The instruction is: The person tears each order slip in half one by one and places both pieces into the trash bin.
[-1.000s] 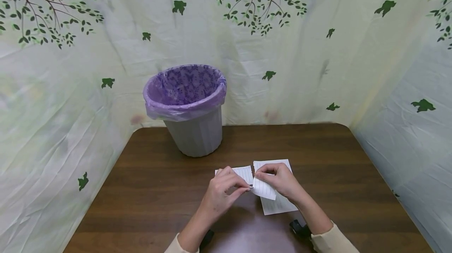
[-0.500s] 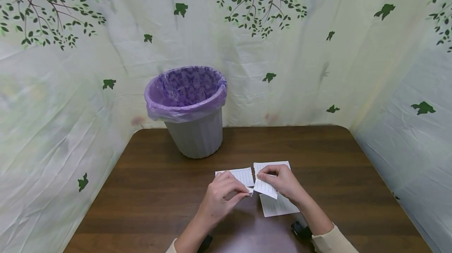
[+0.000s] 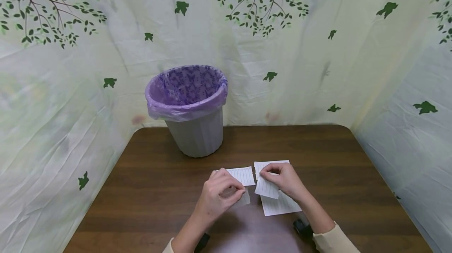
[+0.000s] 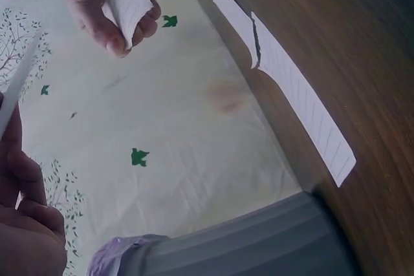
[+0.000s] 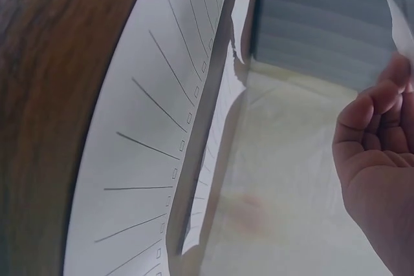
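L hand (image 3: 219, 193) pinched torn paper pc (image 3: 246, 198), fingertips (image 3: 241, 186) closed; R hand (image 3: 286, 180) pinched another pc (image 3: 267, 188) likewise. Lined sheet (image 3: 280, 206) lay near R; bin (image 3: 195, 137) far L.

Pale creased drape (image 3: 300, 60) w/ grn leaf prints (image 3: 181, 7) | brn wood-grain tbl (image 3: 152, 190), rnd far corners (image 3: 341, 130) | sfc glare (image 3: 252, 238)

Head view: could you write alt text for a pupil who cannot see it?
A person's left hand and right hand each pinch a piece of white paper above a brown table bearing more paper. Beyond stands a grey bin with a purple liner, before a leaf-patterned backdrop.
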Motion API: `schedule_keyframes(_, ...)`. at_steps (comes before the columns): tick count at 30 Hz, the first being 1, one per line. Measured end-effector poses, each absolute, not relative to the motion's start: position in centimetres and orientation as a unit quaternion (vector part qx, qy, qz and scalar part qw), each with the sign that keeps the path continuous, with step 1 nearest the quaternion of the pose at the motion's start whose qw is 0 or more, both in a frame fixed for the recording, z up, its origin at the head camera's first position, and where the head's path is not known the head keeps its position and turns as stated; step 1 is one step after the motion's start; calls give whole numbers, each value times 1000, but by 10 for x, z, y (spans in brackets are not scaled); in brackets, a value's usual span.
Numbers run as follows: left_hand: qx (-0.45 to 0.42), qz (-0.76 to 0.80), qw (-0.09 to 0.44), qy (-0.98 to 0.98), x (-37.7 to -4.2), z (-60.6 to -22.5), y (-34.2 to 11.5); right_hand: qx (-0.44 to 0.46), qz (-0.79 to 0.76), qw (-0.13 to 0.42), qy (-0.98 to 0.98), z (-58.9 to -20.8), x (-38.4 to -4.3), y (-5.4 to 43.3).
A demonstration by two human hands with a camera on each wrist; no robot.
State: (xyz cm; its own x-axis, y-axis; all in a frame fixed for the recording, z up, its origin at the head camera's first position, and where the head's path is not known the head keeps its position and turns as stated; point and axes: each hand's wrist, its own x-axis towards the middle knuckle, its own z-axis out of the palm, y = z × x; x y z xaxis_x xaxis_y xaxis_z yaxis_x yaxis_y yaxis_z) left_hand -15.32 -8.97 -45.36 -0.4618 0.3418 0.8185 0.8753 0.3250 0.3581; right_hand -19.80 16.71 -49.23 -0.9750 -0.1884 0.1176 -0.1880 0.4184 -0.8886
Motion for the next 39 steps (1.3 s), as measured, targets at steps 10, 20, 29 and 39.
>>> schedule_keyframes(10, -371, -413, 319, -768, -163, -456, -95, -125, -516, -19, 847, -487, -201, 162)
schedule_keyframes(20, -342, -433, 301, -778, -179, -456, -106, -132, -500, -65, 853, -469, -206, 153)
schedule_keyframes(29, -283, -461, 275, -795, -190, -445, -111, -157, -504, -110, 842, -449, -217, 140)
schedule_keyframes(39, -207, -476, 284, -806, -201, -416, -122, -184, -514, -121, 829, -421, -239, 127)
